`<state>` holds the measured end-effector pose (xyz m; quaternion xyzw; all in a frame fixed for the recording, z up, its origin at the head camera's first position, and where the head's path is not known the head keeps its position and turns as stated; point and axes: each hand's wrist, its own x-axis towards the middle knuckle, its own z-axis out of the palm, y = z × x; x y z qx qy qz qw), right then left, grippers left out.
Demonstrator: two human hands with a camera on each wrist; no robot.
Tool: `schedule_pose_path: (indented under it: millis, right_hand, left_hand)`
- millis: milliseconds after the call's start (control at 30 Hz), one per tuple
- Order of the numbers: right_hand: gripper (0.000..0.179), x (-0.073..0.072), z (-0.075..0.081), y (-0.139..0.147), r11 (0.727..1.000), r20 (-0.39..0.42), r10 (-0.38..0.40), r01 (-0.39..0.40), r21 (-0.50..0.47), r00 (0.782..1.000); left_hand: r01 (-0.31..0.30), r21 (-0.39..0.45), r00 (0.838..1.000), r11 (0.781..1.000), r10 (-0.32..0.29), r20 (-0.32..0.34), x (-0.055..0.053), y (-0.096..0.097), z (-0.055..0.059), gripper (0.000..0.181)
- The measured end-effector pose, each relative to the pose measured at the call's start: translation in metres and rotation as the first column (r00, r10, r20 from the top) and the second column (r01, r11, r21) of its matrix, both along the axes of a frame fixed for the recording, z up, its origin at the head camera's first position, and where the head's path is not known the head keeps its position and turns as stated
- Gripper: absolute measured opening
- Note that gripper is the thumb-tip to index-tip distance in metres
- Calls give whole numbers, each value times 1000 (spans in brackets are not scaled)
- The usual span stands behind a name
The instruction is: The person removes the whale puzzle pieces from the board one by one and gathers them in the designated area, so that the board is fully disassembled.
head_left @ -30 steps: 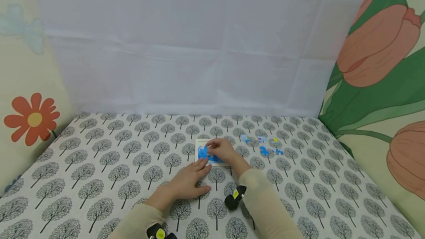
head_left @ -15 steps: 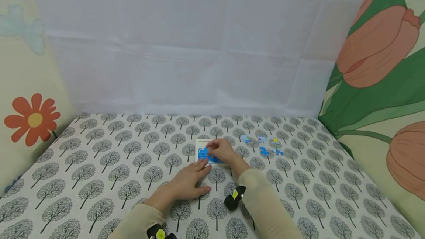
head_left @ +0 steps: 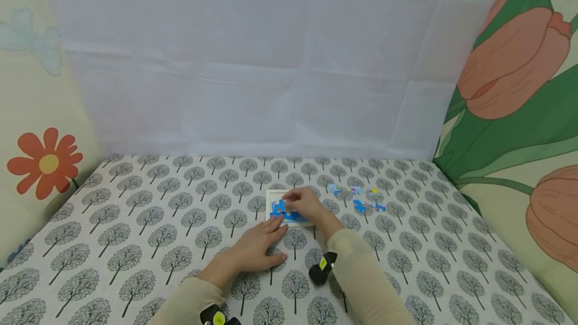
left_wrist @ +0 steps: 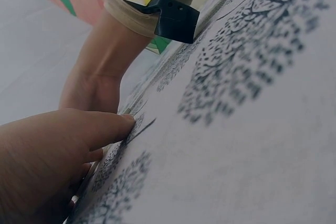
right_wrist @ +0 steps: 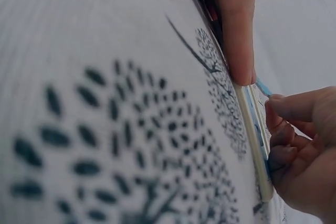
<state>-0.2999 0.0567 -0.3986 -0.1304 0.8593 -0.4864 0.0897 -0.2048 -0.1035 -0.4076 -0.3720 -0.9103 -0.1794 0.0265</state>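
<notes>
A shallow puzzle tray (head_left: 270, 196) with a pale rim lies mid-table, and blue jigsaw pieces (head_left: 277, 208) show in its lower part. My left hand (head_left: 255, 247) rests with straight fingers on the tray's near edge, thumb spread on the cloth. Over the tray's right part is my right hand (head_left: 307, 205), fingers bent, hiding much of the inside. In the right wrist view its fingertips pinch a tilted light-blue puzzle piece (right_wrist: 263, 88) just above the rim. The left wrist view shows my left thumb and palm (left_wrist: 68, 140) low against the cloth, with the right forearm beyond.
Several loose puzzle pieces (head_left: 359, 206) lie on the cloth right of the tray, some blue, one with yellow. A tree-print cloth (head_left: 162, 234) covers the table. A white sheet (head_left: 253, 64) hangs behind, with flower-painted walls on both sides.
My right hand has shifted slightly right over the tray. The blue piece at the tray's upper left has moved or turned, and more pale tray bottom shows there. My left hand stays put.
</notes>
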Motion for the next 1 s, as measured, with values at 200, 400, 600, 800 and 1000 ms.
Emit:
schedule_pose_path:
  millis: [200,400,600,800,1000]
  right_hand:
    - [14,-1,0,1,1000,9,-16,16,-20,1000]
    - [15,-2,0,5,998,23,-55,56,-32,998]
    - [18,-2,-1,9,995,16,-74,75,-60,997]
    - [20,-2,2,21,991,-5,-76,75,-113,997]
    - [22,0,10,42,985,-5,-117,116,-132,993]
  left_hand:
    - [5,13,1000,1000,-5,-1,0,1,-1,62]
    - [-3,2,1000,1000,3,10,-1,0,-3,63]
    - [-7,-1,1000,1000,7,12,-2,-1,-3,63]
    - [-10,-2,1000,1000,10,21,-2,-1,-4,63]
    - [-13,2,999,1000,13,34,-2,-1,-4,63]
